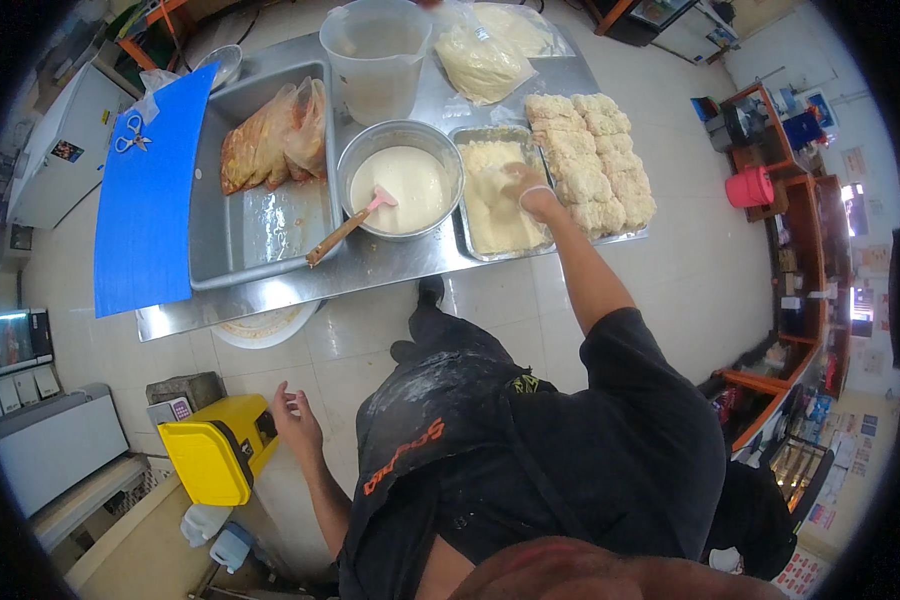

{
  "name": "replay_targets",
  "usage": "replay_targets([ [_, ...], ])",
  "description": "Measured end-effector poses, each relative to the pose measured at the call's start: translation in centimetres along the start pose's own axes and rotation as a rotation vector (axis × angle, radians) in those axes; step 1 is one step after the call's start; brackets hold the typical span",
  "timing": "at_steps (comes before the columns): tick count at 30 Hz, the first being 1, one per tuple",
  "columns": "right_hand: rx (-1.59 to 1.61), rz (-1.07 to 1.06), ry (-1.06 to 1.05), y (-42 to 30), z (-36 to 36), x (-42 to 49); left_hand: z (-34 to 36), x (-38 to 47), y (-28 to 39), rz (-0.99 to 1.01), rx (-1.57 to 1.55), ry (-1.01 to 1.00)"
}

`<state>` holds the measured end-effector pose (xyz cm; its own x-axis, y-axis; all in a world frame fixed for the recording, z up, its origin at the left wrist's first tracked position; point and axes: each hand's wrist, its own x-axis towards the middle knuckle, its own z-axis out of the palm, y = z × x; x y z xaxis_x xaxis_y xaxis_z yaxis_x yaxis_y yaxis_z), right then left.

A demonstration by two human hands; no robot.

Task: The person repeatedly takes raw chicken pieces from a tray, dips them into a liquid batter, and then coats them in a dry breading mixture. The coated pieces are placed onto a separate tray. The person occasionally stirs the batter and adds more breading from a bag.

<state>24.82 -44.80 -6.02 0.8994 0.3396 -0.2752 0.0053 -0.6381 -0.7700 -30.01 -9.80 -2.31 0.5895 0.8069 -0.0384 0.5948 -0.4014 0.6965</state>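
My right hand (529,187) is over a metal tray of pale breading crumbs (495,232); it is blurred, and whether it holds anything cannot be made out. My left hand (298,424) hangs empty below the table's edge, fingers apart. Left of the crumb tray stands a round metal pot of creamy white batter (420,169), with a pink-headed, wooden-handled spatula (337,236) resting across its rim. Rows of crumb-coated pieces (596,161) lie to the right of the tray. A plastic bag of marinated meat (274,142) sits in a deep grey rectangular tub (195,259).
A large translucent pitcher (375,67) and a bag of crumbs (484,64) stand at the back of the steel table (450,255). Scissors (132,135) lie on a blue board (142,225) at left. A yellow bin (210,450) is on the floor near my left hand.
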Motion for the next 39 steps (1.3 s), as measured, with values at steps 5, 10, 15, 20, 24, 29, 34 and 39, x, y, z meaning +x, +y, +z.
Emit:
replay_targets([
  [5,-0.204,-0.123,0.098,1.6,0.1,1.1,3.5,-3.8,-5.9,-0.125,0.052,-0.155],
  [10,-0.823,-0.289,0.055,1.3,2.4,0.0,6.5,-8.3,-11.1,-0.321,0.053,-0.256],
  [15,-0.899,-0.168,-0.125,-6.9,4.1,-0.7,6.9,-8.2,-10.2,-0.387,-0.029,-0.386],
  [20,-0.859,-0.12,-0.1,-5.5,4.5,2.0,5.9,-4.1,-10.9,-0.436,-0.14,-0.228],
  [24,-0.799,-0.159,-0.066,-4.1,5.7,3.2,6.5,-2.6,-11.5,-0.452,-0.151,-0.204],
  [29,-0.856,-0.185,-0.036,-6.9,3.4,-0.2,9.9,-2.5,-9.9,-0.558,-0.286,-0.246],
  [34,-0.759,-0.288,-0.166,-5.8,1.8,-5.9,13.1,-6.2,-22.4,-0.526,-0.332,-0.278],
  [39,-0.912,-0.52,0.116,0.3,2.5,-2.6,14.0,-5.6,-23.6,-0.348,-0.188,-0.363],
])
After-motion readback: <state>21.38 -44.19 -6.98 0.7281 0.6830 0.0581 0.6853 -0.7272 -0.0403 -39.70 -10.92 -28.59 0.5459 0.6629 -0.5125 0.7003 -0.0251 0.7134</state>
